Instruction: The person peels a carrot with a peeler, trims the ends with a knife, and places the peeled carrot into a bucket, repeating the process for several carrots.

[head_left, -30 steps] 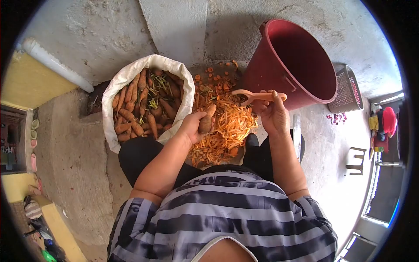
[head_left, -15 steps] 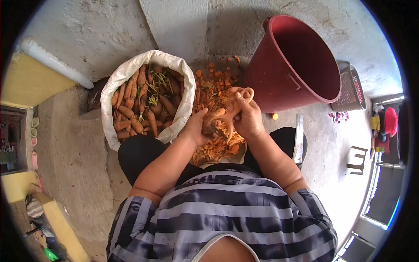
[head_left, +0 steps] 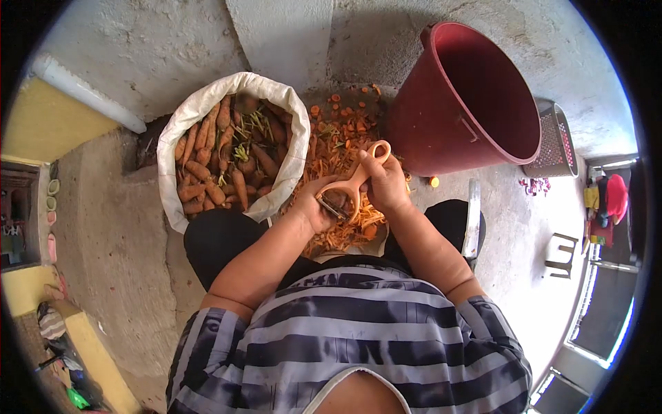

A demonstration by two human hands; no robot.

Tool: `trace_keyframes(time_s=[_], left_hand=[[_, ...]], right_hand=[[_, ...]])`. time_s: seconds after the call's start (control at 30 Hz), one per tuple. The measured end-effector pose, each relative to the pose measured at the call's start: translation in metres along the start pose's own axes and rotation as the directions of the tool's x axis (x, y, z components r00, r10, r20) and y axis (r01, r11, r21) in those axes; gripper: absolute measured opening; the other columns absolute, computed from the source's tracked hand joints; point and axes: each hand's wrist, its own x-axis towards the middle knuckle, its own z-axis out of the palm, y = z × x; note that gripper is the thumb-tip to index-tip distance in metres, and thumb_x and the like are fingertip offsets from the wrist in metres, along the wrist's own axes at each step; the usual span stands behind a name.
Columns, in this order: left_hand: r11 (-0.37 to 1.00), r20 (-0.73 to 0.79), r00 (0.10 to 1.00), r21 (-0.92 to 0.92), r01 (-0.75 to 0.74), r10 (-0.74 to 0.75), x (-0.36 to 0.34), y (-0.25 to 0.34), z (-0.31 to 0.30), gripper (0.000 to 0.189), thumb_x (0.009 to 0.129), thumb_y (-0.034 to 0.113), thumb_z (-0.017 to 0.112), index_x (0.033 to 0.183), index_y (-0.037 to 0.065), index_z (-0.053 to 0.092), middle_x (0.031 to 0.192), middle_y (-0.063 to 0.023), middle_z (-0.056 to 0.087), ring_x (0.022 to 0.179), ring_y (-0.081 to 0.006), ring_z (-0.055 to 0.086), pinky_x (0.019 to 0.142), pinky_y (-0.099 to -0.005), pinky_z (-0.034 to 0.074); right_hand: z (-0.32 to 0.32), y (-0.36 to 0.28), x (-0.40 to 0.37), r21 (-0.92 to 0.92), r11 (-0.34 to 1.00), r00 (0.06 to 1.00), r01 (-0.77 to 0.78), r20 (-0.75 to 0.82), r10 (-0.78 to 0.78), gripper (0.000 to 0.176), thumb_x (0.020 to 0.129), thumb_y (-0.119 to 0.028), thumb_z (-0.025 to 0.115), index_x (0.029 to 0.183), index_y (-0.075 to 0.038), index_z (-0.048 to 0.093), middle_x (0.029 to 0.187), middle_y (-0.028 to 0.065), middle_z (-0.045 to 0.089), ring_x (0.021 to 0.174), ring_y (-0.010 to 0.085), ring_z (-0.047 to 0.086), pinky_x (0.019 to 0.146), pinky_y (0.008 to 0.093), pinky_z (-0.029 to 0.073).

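Observation:
My right hand is closed round the handle of a peach-orange Y-shaped peeler, whose looped end sticks up past my thumb. The peeler's dark metal blade points down and left, over my left hand. My left hand is curled close against the peeler head, and whatever its fingers hold is hidden behind it. Below both hands lies a heap of orange carrot peelings. To the left stands a white sack with a rolled rim, holding many unpeeled carrots, some with green stems.
A large dark red bucket stands against the wall at the right. Beside it is a perforated grey-brown basket. Carrot slices and peelings litter the floor between sack and bucket. A clear strip-like object stands beside my right knee.
The peeler has turned so its blade and open frame now show more clearly above my left hand. Both hands stay close together over the peelings.

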Motion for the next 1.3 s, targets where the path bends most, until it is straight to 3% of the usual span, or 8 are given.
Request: trace_keyframes(time_s=[0.23,0.33,0.53,0.63,0.97,1.1,1.2,1.3], left_hand=[[0.998,0.234,0.970,-0.018,0.066,-0.060,0.002,0.001,-0.001,0.031,0.089,0.019,0.036,0.098,-0.005,0.054,0.086,-0.0135,0.061,0.075,-0.0226,0.062,0.067,-0.0350,0.053],[0.998,0.059,0.998,0.056,0.011,-0.014,0.005,-0.002,0.000,0.031,0.090,0.023,0.036,0.098,-0.002,0.054,0.081,-0.0108,0.059,0.068,-0.0197,0.060,0.055,-0.0317,0.050],[0.969,0.070,0.978,0.172,0.180,-0.194,-0.004,0.000,-0.004,0.033,0.091,0.030,0.038,0.108,0.003,0.047,0.073,-0.0067,0.052,0.059,-0.0140,0.050,0.041,-0.0227,0.036],[0.982,0.056,0.987,0.124,0.145,-0.153,0.000,0.008,-0.006,0.031,0.091,0.032,0.038,0.106,0.007,0.048,0.073,-0.0065,0.051,0.058,-0.0143,0.049,0.043,-0.0243,0.035],[0.984,0.010,0.999,0.173,0.037,-0.039,0.009,-0.006,-0.013,0.025,0.087,0.028,0.044,0.093,0.007,0.057,0.071,-0.0077,0.055,0.055,-0.0153,0.053,0.043,-0.0255,0.038],[0.973,0.280,0.932,0.043,0.226,-0.228,0.000,-0.001,-0.009,0.030,0.091,0.031,0.037,0.106,0.007,0.049,0.075,-0.0068,0.049,0.066,-0.0156,0.047,0.053,-0.0256,0.039],[0.978,0.143,0.974,0.145,0.153,-0.173,-0.008,0.004,0.002,0.040,0.092,0.032,0.036,0.122,0.007,0.041,0.076,-0.0050,0.045,0.067,-0.0137,0.044,0.055,-0.0230,0.037],[0.985,0.077,0.987,0.111,0.135,-0.144,-0.001,0.005,-0.004,0.039,0.092,0.034,0.036,0.117,0.005,0.044,0.079,-0.0070,0.048,0.067,-0.0151,0.045,0.055,-0.0251,0.038]], right_hand=[[-0.001,-0.002,0.005,0.102,0.993,0.998,-0.056,0.024,0.054,0.019,0.084,-0.017,0.058,0.085,-0.001,0.048,0.063,0.0076,0.055,0.045,0.0121,0.051,0.040,0.0228,0.039],[-0.013,0.006,0.011,0.101,0.989,0.994,-0.107,0.015,0.106,0.018,0.083,-0.016,0.059,0.085,-0.001,0.048,0.066,0.0085,0.056,0.048,0.0135,0.053,0.040,0.0245,0.040],[-0.107,-0.020,0.054,-0.364,0.919,0.771,0.152,-0.538,-0.340,0.019,0.080,-0.012,0.062,0.088,-0.002,0.049,0.072,0.0092,0.056,0.055,0.0156,0.055,0.046,0.0252,0.046],[-0.101,-0.034,0.049,-0.118,0.951,0.781,0.286,-0.546,-0.303,0.021,0.080,-0.013,0.063,0.090,-0.002,0.049,0.076,0.0094,0.056,0.058,0.0156,0.055,0.044,0.0255,0.046],[-0.003,-0.006,0.002,0.042,0.999,0.997,-0.012,0.082,0.009,0.025,0.075,-0.013,0.068,0.088,0.000,0.051,0.078,0.0088,0.057,0.060,0.0154,0.057,0.044,0.0250,0.045],[-0.048,-0.016,0.046,-0.160,0.981,0.960,0.114,-0.235,-0.150,0.019,0.077,-0.008,0.065,0.086,0.001,0.052,0.072,0.0084,0.057,0.057,0.0155,0.056,0.044,0.0246,0.044],[-0.088,-0.037,0.065,-0.250,0.961,0.748,0.119,-0.614,-0.252,0.018,0.077,-0.010,0.065,0.085,0.001,0.053,0.071,0.0080,0.056,0.051,0.0141,0.052,0.041,0.0238,0.042],[-0.089,-0.045,0.048,-0.071,0.981,0.812,0.178,-0.553,-0.187,0.019,0.078,-0.012,0.065,0.085,0.000,0.053,0.069,0.0079,0.055,0.048,0.0131,0.050,0.040,0.0239,0.041]])
